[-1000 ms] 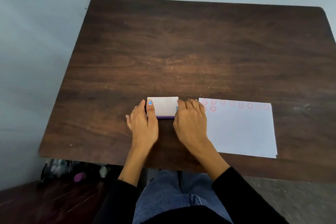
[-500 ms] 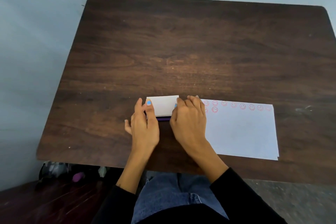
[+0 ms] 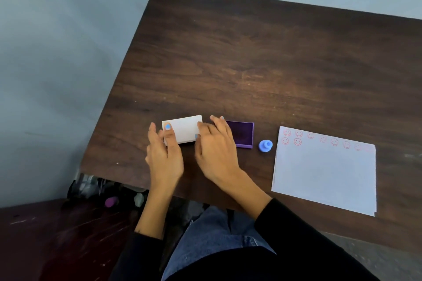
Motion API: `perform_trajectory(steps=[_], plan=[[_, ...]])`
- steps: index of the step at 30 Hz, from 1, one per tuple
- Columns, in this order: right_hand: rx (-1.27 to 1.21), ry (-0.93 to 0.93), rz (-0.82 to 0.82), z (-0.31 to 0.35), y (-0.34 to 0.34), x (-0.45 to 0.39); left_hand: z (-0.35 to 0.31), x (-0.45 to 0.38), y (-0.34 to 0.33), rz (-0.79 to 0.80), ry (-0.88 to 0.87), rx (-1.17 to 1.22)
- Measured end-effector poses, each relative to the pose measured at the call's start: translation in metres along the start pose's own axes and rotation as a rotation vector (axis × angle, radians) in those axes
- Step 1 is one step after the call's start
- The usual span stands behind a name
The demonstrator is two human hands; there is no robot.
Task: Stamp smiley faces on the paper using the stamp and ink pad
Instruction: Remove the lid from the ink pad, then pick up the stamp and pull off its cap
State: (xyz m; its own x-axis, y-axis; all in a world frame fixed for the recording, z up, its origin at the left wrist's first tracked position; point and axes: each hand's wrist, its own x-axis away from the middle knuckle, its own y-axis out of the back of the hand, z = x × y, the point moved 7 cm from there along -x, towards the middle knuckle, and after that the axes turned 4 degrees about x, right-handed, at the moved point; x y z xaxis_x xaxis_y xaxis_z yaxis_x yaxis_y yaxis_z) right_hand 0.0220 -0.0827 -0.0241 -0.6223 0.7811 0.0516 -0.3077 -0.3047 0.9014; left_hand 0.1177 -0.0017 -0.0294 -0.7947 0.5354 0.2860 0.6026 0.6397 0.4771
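A white lid (image 3: 185, 131) lies on the dark wooden table (image 3: 251, 52), just left of the uncovered purple ink pad (image 3: 243, 133). My left hand (image 3: 164, 157) grips the lid's left end, one finger on top. My right hand (image 3: 215, 150) holds the lid's right end with thumb and fingers, and it hides the pad's left edge. A small blue stamp (image 3: 265, 145) stands by itself between the pad and the white paper (image 3: 324, 171). The paper has several red smiley faces along its top edge and two in a second row at the left.
The table's left and near edges are close to my hands. Dark clutter (image 3: 102, 191) with a purple object (image 3: 111, 201) sits on the floor under the table's left corner. My knees in jeans are under the near edge.
The white lid has come off to the left, uncovering the purple ink pad. The blue stamp now shows beside the paper. My view has swung left.
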Motion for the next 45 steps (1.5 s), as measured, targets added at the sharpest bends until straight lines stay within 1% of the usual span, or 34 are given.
perform_trajectory(steps=[4, 6, 9, 11, 13, 16, 18, 21, 23, 26, 30, 34, 39, 45], plan=[[0.014, 0.057, 0.044, 0.007, -0.015, 0.001, 0.008, -0.002, 0.006, -0.021, 0.004, -0.069], [0.031, 0.067, 0.059, 0.008, -0.019, 0.001, 0.012, -0.003, 0.005, -0.003, 0.010, -0.119], [0.013, 0.068, 0.046, 0.007, -0.015, 0.000, 0.013, -0.006, 0.002, 0.005, -0.002, -0.224], [-0.043, 0.038, -0.017, 0.001, 0.000, -0.003, 0.006, -0.006, 0.000, -0.024, -0.064, -0.279], [-0.104, -0.029, -0.116, -0.015, 0.024, -0.004, -0.007, -0.006, -0.007, -0.033, -0.163, -0.285], [-0.148, -0.204, -0.209, -0.056, 0.062, -0.001, -0.031, -0.002, -0.031, 0.060, -0.328, -0.245], [-0.127, -0.320, -0.173, -0.087, 0.079, 0.005, -0.045, 0.005, -0.054, 0.164, -0.431, -0.244], [-0.107, -0.440, 0.014, -0.123, 0.084, 0.022, -0.054, 0.019, -0.089, 0.325, -0.563, -0.324], [-0.133, -0.474, 0.093, -0.135, 0.079, 0.033, -0.054, 0.028, -0.107, 0.399, -0.635, -0.382], [-0.169, -0.446, 0.101, -0.140, 0.066, 0.040, -0.053, 0.039, -0.126, 0.459, -0.707, -0.456], [-0.187, -0.407, 0.012, -0.144, 0.062, 0.040, -0.054, 0.045, -0.140, 0.497, -0.746, -0.518], [-0.386, -0.447, -0.087, -0.152, 0.068, 0.039, -0.055, 0.044, -0.145, 0.505, -0.787, -0.555], [-0.696, -0.520, -0.072, -0.157, 0.065, 0.041, -0.058, 0.040, -0.141, 0.453, -0.735, -0.462], [-0.817, -0.551, -0.060, -0.163, 0.063, 0.044, -0.061, 0.043, -0.138, 0.441, -0.704, -0.348]])
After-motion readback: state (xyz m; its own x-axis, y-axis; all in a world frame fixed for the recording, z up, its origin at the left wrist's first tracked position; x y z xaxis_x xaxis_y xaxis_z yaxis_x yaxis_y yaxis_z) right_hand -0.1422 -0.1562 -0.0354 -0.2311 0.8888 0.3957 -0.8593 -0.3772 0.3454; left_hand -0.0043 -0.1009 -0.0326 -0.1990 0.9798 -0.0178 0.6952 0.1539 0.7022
